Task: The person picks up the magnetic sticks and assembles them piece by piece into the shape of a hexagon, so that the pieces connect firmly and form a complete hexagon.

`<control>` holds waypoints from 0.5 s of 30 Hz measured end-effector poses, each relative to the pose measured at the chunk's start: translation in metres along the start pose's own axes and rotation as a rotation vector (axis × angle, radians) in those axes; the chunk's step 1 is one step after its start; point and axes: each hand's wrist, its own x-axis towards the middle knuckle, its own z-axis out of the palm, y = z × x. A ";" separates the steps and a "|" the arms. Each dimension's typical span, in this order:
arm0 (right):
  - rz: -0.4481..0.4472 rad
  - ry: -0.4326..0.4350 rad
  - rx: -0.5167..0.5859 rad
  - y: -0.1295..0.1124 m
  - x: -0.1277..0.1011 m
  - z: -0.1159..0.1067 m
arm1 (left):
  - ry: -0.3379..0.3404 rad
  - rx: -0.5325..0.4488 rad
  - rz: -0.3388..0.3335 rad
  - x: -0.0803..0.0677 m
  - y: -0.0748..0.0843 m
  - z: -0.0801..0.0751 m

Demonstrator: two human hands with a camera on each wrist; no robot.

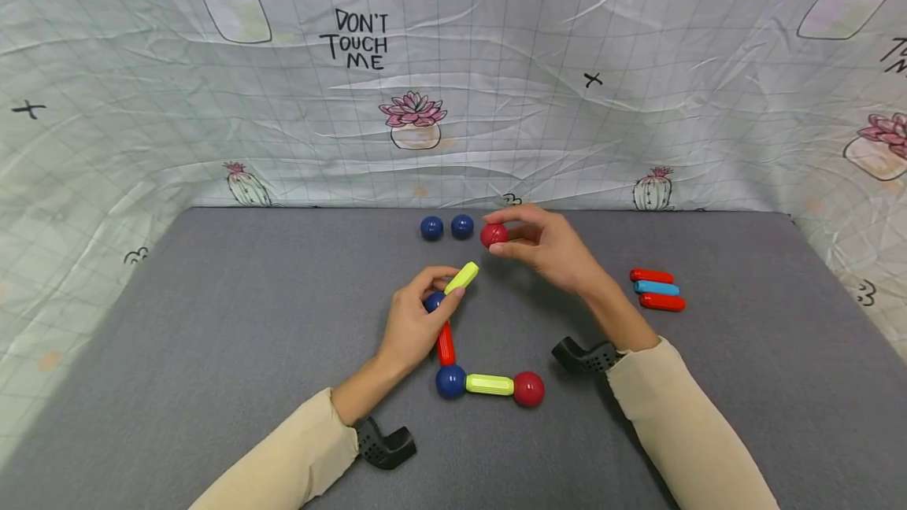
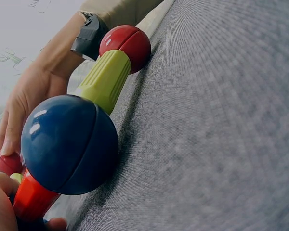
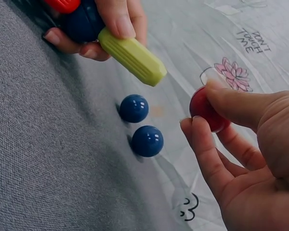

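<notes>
Head view: right hand (image 1: 553, 246) pinching red ball (image 1: 494, 235) above grey mat (image 1: 212, 321), just beside yellow-green rod (image 1: 462, 277) gripped by left hand (image 1: 414, 321). Likely light, hard, glossy, slippery; best pinched across middle.

We see a red ball (image 1: 494, 234), a yellow-green rod (image 1: 462, 277), two dark blue balls (image 1: 446, 227), red rods (image 1: 661, 289) flanking a light blue rod (image 1: 657, 287), a grey surface (image 1: 212, 321), beige sleeves (image 1: 680, 423), and a pale gridded backdrop (image 1: 496, 101) printed with pink succulents and cacti.
</notes>
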 end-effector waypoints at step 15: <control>-0.012 -0.052 -0.049 0.001 0.001 0.007 | -0.014 -0.009 -0.007 0.000 0.000 -0.001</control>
